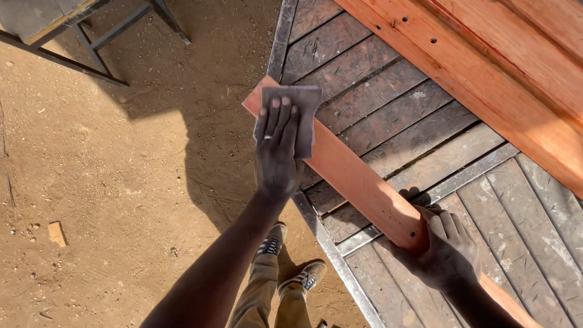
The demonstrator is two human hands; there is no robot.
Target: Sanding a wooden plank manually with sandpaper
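**Sanding a plank at the table's edge**

A person's left hand (276, 149) lies flat, fingers spread, pressing a grey sheet of sandpaper (293, 116) onto the far end of a reddish wooden plank (355, 182), while the right hand (446, 249) is clenched around the plank nearer the body. The plank lies on a worn slatted table (388, 115), its long axis running diagonally from the lower right, by the right hand, up to the upper left, where its end juts past the table's metal edge above the sandy ground (97, 170). With that end unsupported, hard pressure from the left hand could, it seems, tip or swing the plank if the right hand's grip slackens; the sandpaper, pinned only by the open palm, could slide off the end. Broader reddish boards (486, 67) rest well apart at the upper right, and the person's shoes (291, 261) show below
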